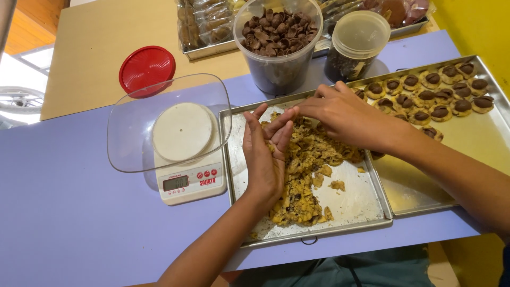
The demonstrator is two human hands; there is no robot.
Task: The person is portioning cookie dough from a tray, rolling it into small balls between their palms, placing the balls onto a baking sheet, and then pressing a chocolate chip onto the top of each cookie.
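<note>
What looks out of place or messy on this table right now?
Little stands out. The round red plastic lid lies apart on the brown board, while the clear tub of chocolate pieces stands uncovered. Crumbly cookie dough is strewn loosely across the square metal tray beneath both hands.

We have bare table [69, 212] at the lower left to pass — the scale [187, 159] and big tub [278, 42] block the top.
</note>
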